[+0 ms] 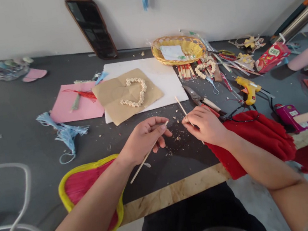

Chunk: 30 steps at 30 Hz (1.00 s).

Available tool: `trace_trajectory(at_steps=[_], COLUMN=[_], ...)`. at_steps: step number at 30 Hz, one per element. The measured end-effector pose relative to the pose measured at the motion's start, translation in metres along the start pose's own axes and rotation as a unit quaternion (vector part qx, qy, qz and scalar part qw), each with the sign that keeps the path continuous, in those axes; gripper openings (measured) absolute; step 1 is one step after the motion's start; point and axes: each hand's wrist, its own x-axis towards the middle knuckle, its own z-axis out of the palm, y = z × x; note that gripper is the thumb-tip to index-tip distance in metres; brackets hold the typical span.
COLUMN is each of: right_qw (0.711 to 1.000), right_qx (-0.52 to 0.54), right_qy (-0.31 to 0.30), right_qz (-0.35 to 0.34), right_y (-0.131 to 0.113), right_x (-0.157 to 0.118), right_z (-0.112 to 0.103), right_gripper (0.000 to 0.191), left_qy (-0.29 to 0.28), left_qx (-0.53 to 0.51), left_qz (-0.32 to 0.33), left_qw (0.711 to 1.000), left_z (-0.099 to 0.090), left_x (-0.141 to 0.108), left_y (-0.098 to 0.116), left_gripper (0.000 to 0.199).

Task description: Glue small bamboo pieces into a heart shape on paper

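Both my hands are over the dark table near its front edge. My left hand pinches a thin pale stick that slants down to the left. Between the fingers of my right hand is another thin stick, its upper end pointing away from me. Small pale crumbs lie on the table between the hands. Beyond them, a partial heart outline of pale bits rests on brown paper, over a white board. Pliers lie beside my right hand.
At the right are a yellow glue gun, red cloth, a red drink carton and a wicker basket. Pink paper, blue tassels and a yellow-edged red item lie left. A phone leans on the wall.
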Motion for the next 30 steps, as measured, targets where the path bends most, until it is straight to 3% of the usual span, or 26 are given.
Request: trace_trajectory(at_steps=[4,10,13,15,21,30], right_qw=[1.0,0.995,0.993,0.994,0.989,0.972], right_qx=[-0.002,0.01,-0.012,-0.009,0.116,0.205], right_qy=[-0.021,-0.057,-0.071,-0.055,0.088,0.119], right_qz=[0.011,-0.082,-0.096,-0.091,-0.015,0.007], right_y=[0.006,-0.006,-0.01,-0.009,-0.002,-0.02], right_x=[0.0,-0.003,-0.003,-0.002,0.002,0.0], right_z=[0.002,0.011,0.014,0.013,0.005,0.006], right_gripper=[0.013,0.012,0.013,0.015,0.012,0.006], left_qy=[0.007,-0.002,-0.003,-0.002,-0.016,-0.079], left_qx=[-0.005,-0.022,-0.031,-0.037,-0.034,0.0], left_qz=[0.005,0.004,0.0,-0.004,-0.01,-0.056], left_qw=[1.0,1.0,1.0,0.999,0.999,0.995], left_z=[-0.001,-0.002,-0.002,-0.002,-0.001,0.006], left_x=[0.001,0.001,0.001,0.001,0.001,-0.003], left_y=[-0.001,-0.002,-0.002,-0.002,0.0,0.002], left_gripper=[0.023,0.024,0.023,0.023,0.02,0.027])
